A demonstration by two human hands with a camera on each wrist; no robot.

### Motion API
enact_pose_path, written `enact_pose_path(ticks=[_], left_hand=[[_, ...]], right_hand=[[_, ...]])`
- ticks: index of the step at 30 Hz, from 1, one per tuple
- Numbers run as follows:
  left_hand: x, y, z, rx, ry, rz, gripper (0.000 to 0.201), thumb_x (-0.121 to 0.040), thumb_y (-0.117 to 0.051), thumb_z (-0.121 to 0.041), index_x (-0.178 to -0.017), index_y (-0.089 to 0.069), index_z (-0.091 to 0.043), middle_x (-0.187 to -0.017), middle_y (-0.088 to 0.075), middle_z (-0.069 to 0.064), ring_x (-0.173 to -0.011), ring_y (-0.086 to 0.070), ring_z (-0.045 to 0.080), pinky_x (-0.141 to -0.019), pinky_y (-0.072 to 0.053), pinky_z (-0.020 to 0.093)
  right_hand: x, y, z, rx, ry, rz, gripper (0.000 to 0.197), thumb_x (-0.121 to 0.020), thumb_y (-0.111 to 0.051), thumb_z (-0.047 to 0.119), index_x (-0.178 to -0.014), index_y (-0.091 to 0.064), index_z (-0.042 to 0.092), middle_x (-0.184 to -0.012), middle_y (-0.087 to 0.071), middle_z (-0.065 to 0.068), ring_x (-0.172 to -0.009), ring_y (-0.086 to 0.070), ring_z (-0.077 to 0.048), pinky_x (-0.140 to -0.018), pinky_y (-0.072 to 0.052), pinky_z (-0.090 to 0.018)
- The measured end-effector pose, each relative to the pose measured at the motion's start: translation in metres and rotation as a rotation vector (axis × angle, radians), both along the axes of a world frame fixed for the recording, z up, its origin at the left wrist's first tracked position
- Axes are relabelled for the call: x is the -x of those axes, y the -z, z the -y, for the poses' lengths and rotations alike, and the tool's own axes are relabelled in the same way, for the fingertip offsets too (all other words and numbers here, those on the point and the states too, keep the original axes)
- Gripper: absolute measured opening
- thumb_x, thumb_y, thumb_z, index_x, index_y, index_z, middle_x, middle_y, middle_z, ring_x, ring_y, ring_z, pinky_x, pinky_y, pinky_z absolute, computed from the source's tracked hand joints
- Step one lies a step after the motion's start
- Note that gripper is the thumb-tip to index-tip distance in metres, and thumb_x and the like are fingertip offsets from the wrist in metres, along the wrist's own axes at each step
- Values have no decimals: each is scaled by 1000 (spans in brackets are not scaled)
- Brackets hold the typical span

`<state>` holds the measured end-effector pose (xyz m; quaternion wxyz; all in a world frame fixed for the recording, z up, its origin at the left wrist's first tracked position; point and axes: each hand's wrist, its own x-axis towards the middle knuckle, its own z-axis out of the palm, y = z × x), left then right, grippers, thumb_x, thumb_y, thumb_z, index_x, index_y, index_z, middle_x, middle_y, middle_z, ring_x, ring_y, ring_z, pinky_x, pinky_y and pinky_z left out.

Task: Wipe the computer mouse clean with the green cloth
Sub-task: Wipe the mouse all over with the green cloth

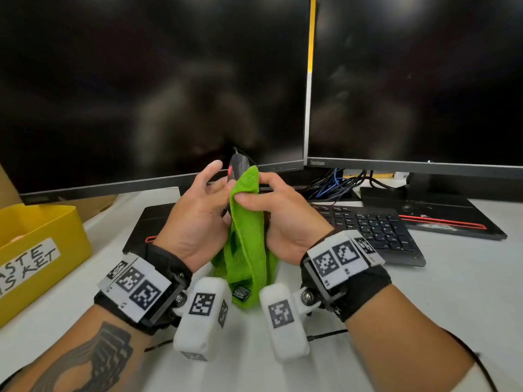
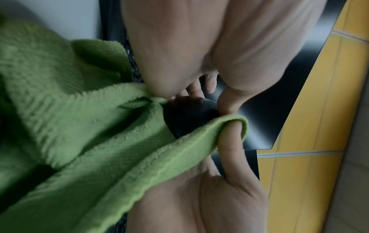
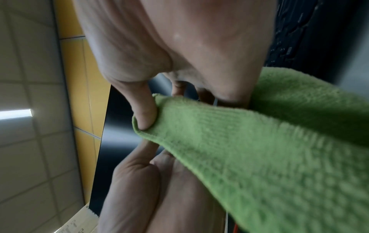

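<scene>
I hold the black computer mouse point(image 1: 237, 166) up above the desk in my left hand point(image 1: 208, 193), its red wheel facing me and its cable trailing back. My right hand point(image 1: 278, 210) grips the green cloth point(image 1: 246, 230), with the thumb pressing a fold of it against the mouse's right side. The rest of the cloth hangs down between my wrists. In the left wrist view the mouse point(image 2: 189, 116) shows dark between my left hand point(image 2: 179, 47) and the cloth point(image 2: 89, 126). In the right wrist view my right hand point(image 3: 179, 39) has its thumb tucked into the cloth point(image 3: 259, 149).
Two dark monitors point(image 1: 141, 80) stand close behind my hands. A black keyboard point(image 1: 376, 230) lies to the right, with cables point(image 1: 334, 182) behind it. A yellow waste basket point(image 1: 36, 241) sits at the left. White desk point(image 1: 452, 292) spreads at the front right.
</scene>
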<state>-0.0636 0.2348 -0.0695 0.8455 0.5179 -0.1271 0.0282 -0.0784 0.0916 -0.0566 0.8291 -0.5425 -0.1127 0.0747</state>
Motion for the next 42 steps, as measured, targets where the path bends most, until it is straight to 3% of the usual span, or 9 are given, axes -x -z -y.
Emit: enact_pose_path(ticks=[5, 8, 12, 14, 21, 24, 26, 35, 42], left_hand=[[0, 2, 4, -68, 32, 48, 73, -82, -67, -10, -151, -45, -14, -112, -75, 2, -91, -75, 8, -70, -59, 21], [0, 4, 5, -134, 32, 73, 56, -93, -61, -4, -147, -49, -11, -109, -78, -1, -92, -76, 8, -71, -59, 20], [0, 7, 2, -276, -6, 126, 63, -79, -71, -12, -140, -55, -13, -117, -80, -1, -119, -71, 19, -101, -55, 35], [-1, 9, 0, -344, -25, 168, 62, -76, -74, -13, -136, -58, -15, -119, -79, 2, -126, -67, 22, -111, -49, 40], [-5, 5, -5, -408, -168, 133, 37, -92, -76, -16, -128, -68, -21, -108, -68, -2, -82, -63, 10, -75, -48, 25], [-5, 5, -7, -506, -105, 16, 40, -95, -75, -36, -133, -66, -25, -116, -76, -4, -105, -72, 18, -88, -53, 33], [-2, 6, -7, -591, -33, -20, 41, -96, -69, -46, -129, -71, -23, -120, -79, 1, -120, -72, 24, -106, -52, 39], [1, 6, -12, -735, 83, 31, 62, -100, -55, -58, -116, -77, -3, -116, -79, 17, -117, -73, 37, -111, -51, 52], [-1, 2, -20, -849, 0, 35, 84, -85, -61, -72, -89, -75, 11, -87, -73, 38, -76, -70, 54, -78, -57, 53]], right_hand=[[-3, -1, 3, -87, 36, -8, 34, -94, -69, 6, -125, -54, 5, -79, -69, -12, -62, -66, -28, -67, -57, -44], [-4, -3, 4, -135, 13, -38, 13, -99, -63, 20, -98, -63, 8, -80, -66, -14, -71, -65, -31, -78, -56, -49], [-12, 1, 9, -196, -20, -100, 32, -96, -58, 39, -98, -66, 8, -118, -63, -32, -106, -58, -39, -114, -40, -60], [-16, 3, 11, -256, -14, -102, 33, -93, -57, 38, -86, -71, 9, -118, -62, -34, -105, -58, -40, -112, -41, -57], [-22, 1, 24, -372, -34, -52, 22, -88, -55, 23, -93, -69, 6, -99, -67, -22, -97, -64, -37, -109, -45, -59], [-20, -4, 29, -391, -58, -30, 23, -84, -56, 22, -97, -68, 7, -108, -66, -20, -102, -63, -37, -114, -41, -60], [-20, -5, 31, -401, -72, -17, 24, -84, -55, 20, -98, -67, 5, -105, -66, -19, -98, -64, -35, -115, -40, -58], [-18, -6, 32, -280, 42, 0, 36, -92, -49, 17, -59, -64, 14, -70, -63, -12, -68, -62, -30, -86, -51, -46], [-31, -5, 33, -147, 299, 50, 13, -67, -71, 27, -56, -74, 19, -79, -70, -7, -93, -65, -31, -109, -47, -60]])
